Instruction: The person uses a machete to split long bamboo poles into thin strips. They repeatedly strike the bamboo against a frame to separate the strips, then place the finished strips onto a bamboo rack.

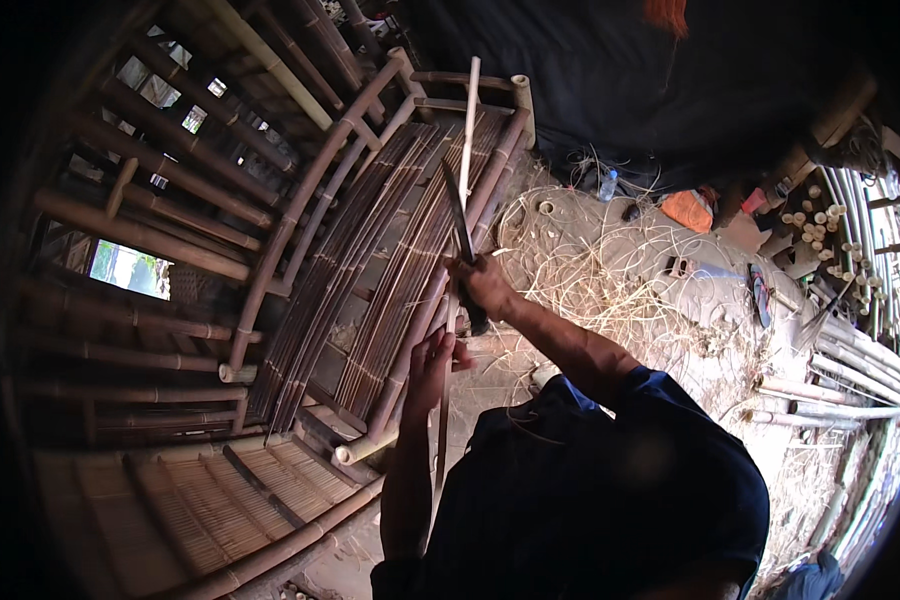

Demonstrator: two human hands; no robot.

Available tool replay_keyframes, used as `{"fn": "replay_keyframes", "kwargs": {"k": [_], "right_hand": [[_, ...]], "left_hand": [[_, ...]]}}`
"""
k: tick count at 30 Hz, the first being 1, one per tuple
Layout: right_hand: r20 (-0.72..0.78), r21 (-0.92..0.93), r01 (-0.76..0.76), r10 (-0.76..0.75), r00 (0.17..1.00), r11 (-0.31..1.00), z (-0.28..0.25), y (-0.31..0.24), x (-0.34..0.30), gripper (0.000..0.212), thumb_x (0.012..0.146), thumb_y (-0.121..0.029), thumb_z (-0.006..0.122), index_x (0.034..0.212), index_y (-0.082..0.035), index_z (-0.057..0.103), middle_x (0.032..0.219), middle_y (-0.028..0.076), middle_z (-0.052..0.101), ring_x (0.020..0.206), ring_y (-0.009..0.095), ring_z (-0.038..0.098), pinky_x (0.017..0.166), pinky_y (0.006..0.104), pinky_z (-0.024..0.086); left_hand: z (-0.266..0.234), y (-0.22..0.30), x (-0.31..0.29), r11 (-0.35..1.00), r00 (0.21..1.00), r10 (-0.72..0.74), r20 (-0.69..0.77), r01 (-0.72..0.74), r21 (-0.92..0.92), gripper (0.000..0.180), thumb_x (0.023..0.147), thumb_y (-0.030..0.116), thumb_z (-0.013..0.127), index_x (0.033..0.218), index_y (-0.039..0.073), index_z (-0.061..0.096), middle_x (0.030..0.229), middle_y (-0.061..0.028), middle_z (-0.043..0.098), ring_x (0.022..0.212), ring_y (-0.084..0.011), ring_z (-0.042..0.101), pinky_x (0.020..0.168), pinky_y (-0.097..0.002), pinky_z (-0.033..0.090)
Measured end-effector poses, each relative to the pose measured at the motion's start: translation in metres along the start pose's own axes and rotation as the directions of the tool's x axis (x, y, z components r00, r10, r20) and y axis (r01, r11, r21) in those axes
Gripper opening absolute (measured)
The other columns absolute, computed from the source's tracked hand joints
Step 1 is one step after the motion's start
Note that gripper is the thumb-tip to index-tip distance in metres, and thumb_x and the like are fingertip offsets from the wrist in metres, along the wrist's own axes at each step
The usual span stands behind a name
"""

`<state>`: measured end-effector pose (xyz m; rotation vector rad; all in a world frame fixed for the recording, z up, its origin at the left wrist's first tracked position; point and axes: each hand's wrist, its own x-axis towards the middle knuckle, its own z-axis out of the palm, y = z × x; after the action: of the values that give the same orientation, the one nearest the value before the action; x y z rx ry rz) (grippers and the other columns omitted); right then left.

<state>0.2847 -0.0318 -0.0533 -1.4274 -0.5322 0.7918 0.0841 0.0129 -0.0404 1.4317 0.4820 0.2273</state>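
My right hand [485, 287] is closed round the handle of a large dark-bladed knife [457, 205], whose blade points up and away from me. Beside and under it runs a long, pale bamboo strip [470, 130], reaching from the far end of a bamboo bench [398, 372] back toward my body. Nearer to me, my left hand [436, 362] has its fingers closed about the strip's lower part. The blade lies along or against the strip; whether it cuts into it I cannot tell. Dark split slats [370, 260] cover the bench seat.
Curly pale shavings [580, 260] litter the ground to the right. Beyond them lie a handsaw [710, 270], a sandal [760, 296], an orange bag [688, 210] and a plastic bottle [608, 185]. Bamboo poles [850, 372] are stacked at far right; a bamboo frame [150, 250] stands left.
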Motion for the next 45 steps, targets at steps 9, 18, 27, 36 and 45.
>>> {"fn": "replay_keyframes", "kwargs": {"k": [9,18,27,36,45], "right_hand": [[0.249,-0.938,0.274,-0.138,0.959,0.211,-0.061,-0.048,0.004,0.050,0.094,-0.056,0.048,0.094,-0.009,0.066,0.058,0.009,0.059,0.047,0.020,0.057,0.044,0.0360,0.049],[0.221,-0.971,0.091,-0.685,0.694,-0.221,-0.101,0.010,0.049,0.053,0.098,-0.056,0.040,0.068,-0.014,0.057,0.051,0.002,0.046,0.039,0.013,0.043,0.035,0.0301,0.036],[0.043,-0.991,0.119,-0.699,0.714,0.061,-0.180,-0.037,0.087,0.065,0.092,-0.065,0.042,0.064,-0.008,0.060,0.052,0.013,0.057,0.045,0.029,0.061,0.038,0.0387,0.047],[-0.567,-0.770,-0.366,-0.296,0.769,0.523,-0.266,0.021,0.089,0.074,0.091,-0.069,0.036,0.085,-0.003,0.070,0.077,0.027,0.066,0.075,0.042,0.068,0.063,0.0507,0.053],[-0.099,-0.241,-0.188,0.169,0.981,0.952,-0.052,0.081,-0.061,0.038,0.086,-0.041,0.065,0.085,-0.004,0.071,0.070,0.009,0.067,0.057,0.016,0.057,0.056,0.0335,0.047]], "left_hand": [[0.005,0.018,-0.052,0.959,0.976,-0.023,-0.215,0.082,0.271,0.040,0.100,0.026,0.050,0.129,0.000,0.055,0.059,0.0087,0.035,0.046,-0.0002,0.030,0.041,-0.0186,0.022],[0.009,0.020,-0.127,0.946,0.966,-0.060,-0.252,0.135,0.293,0.031,0.099,0.017,0.051,0.124,0.001,0.061,0.061,0.0081,0.040,0.053,-0.0016,0.037,0.047,-0.0207,0.030],[0.010,0.027,-0.190,0.956,0.960,-0.177,-0.217,0.220,0.194,0.030,0.100,0.017,0.049,0.122,0.001,0.061,0.059,0.0065,0.043,0.050,-0.0024,0.040,0.047,-0.0209,0.033],[-0.004,0.015,-0.243,0.895,0.938,-0.270,-0.218,0.328,0.302,0.025,0.098,0.014,0.049,0.114,0.003,0.065,0.058,0.0038,0.049,0.050,-0.0036,0.045,0.046,-0.0229,0.036],[-0.026,-0.067,-0.087,0.750,0.999,0.003,-0.051,0.032,0.660,0.019,0.087,0.004,0.049,0.098,0.006,0.065,0.063,-0.0059,0.057,0.048,-0.0149,0.050,0.046,-0.0310,0.040]]}}
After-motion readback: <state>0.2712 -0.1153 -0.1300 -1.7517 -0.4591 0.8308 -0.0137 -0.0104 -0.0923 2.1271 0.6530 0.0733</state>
